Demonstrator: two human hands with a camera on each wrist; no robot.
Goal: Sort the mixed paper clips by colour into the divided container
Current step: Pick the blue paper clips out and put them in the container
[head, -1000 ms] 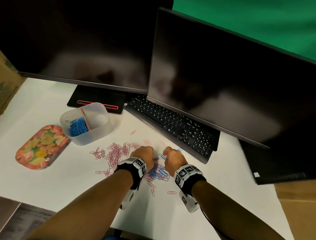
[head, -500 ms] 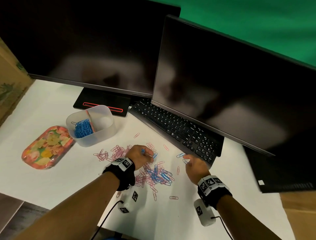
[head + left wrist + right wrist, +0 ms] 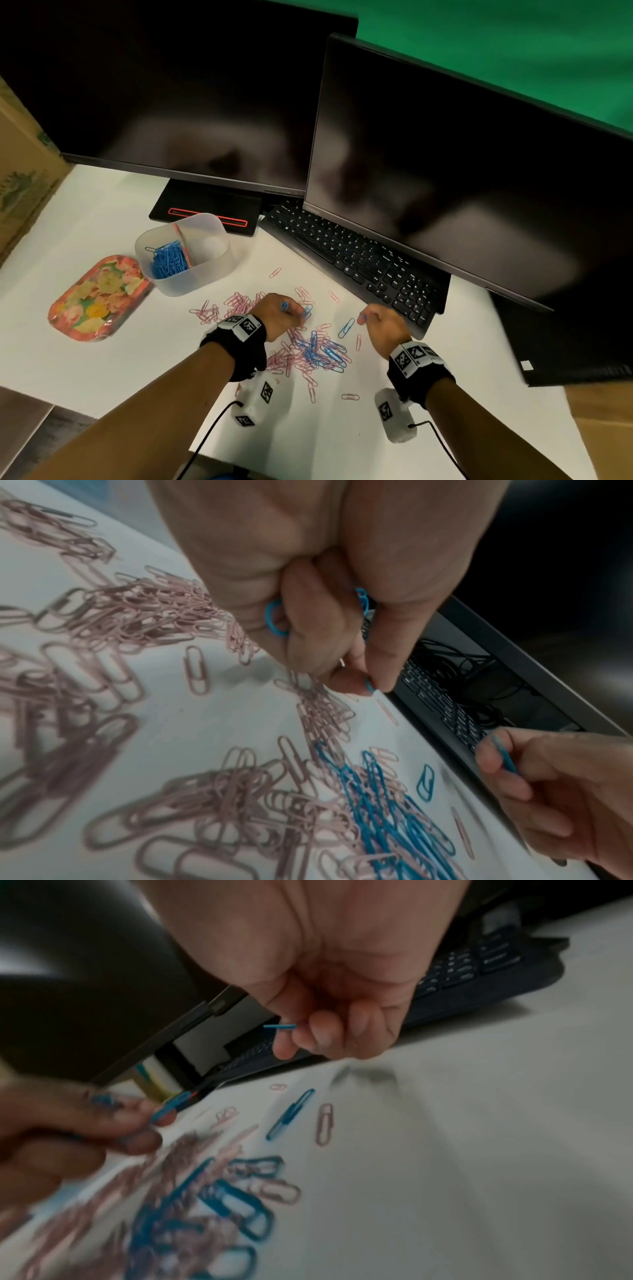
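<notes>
With our left hand (image 3: 278, 317) curled round several blue clips (image 3: 274, 618) and our right hand (image 3: 380, 325) pinching one blue clip (image 3: 280, 1026) above the mixed pile (image 3: 308, 353), any slackened grip risks dropping clips short of the divided container (image 3: 185, 255), well apart to the left.

I see even overhead light on the matte white desk (image 3: 113, 370), faint reflections on the two dark glossy monitor screens (image 3: 445, 192), wide-angle bending at the head view's edges, and motion-smeared pink and blue wire paper clips (image 3: 164, 1218) in the dimmer wrist views.
</notes>
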